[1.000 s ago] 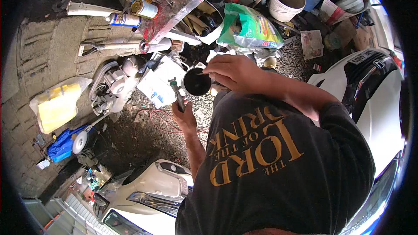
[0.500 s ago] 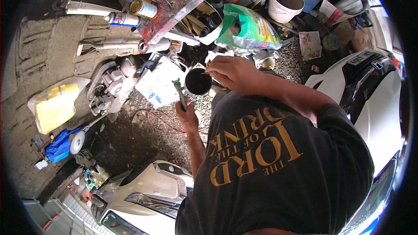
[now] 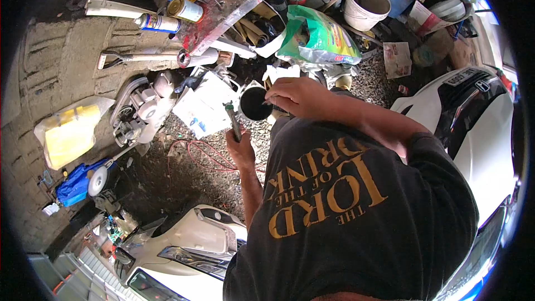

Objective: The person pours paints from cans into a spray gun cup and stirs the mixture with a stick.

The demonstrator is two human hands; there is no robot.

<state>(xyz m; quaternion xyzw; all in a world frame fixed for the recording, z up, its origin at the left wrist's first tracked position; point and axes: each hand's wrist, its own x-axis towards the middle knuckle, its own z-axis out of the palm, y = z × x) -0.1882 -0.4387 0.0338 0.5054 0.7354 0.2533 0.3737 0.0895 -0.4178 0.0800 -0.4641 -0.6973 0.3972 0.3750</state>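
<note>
In the head view my left hand (image 3: pixel 241 147) is closed around a slim tool (image 3: pixel 234 120) with a grey shaft and a small greenish crosswise head, pointing away from me. Its exact kind is unclear. Just right of that head stands a light-coloured can (image 3: pixel 242 112) with a black inside; I cannot tell how full it is. My right hand (image 3: pixel 298 97) reaches over the can's right rim, fingers pinched together on something thin and small that I cannot make out. White crumpled paper or cloth (image 3: pixel 281 72) lies beyond the right hand.
Paint tins (image 3: pixel 185 9) stand on a stained bench (image 3: pixel 245 11). A green plastic bag (image 3: pixel 317 36), a white bucket (image 3: pixel 366 5) and a compressor-like machine (image 3: pixel 142 111) surround the gravel floor. A red hose (image 3: pixel 203 156) curls nearby. White vehicle parts (image 3: pixel 479 150) flank me.
The can appears slightly further right and its dark interior shows a bit more. Both hands keep nearly the same places and holds.
</note>
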